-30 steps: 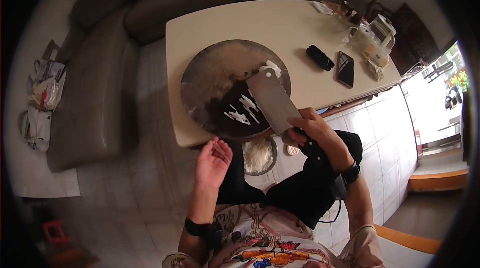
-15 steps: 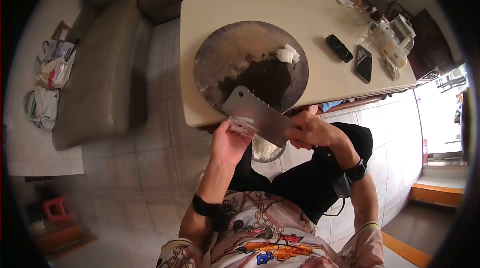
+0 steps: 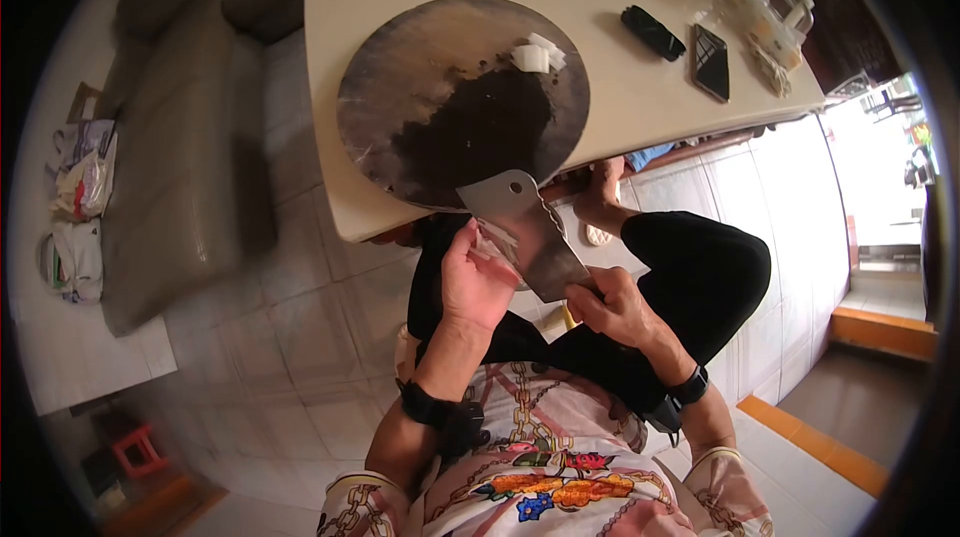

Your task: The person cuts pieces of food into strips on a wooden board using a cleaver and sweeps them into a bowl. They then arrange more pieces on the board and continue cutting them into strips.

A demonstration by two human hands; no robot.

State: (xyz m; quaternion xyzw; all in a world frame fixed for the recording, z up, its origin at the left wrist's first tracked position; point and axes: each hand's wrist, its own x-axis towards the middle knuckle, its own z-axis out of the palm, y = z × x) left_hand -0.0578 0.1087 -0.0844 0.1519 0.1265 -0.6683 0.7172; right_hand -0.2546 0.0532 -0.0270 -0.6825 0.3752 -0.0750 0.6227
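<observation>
Grey-brown sofa sections curve along the far left of the room, and a pale surface stands out from them over a tiled floor. Near its left end lies a round board, a dark patch spread over its middle and near part. White pieces sit together on the board's far right. Farther right on the surface are a black case and a phone, well apart from the board.

From where I stand, the person's left hand is palm up and loosely spread, just off the board's near edge, with thin white strips lying on its fingers. Some fingertips are hidden by the strips and the blade. The right hand is closed round the grip of a cleaver, whose broad blade slants across to the left hand, right beside the strips; whether its far end touches the board, I cannot tell.

I would judge the step in hand to be gathering the cut strips into the palm with the blade. The next move calls for a steady, cupped left hand, and for the cleaver to come away without its edge meeting the fingers
</observation>
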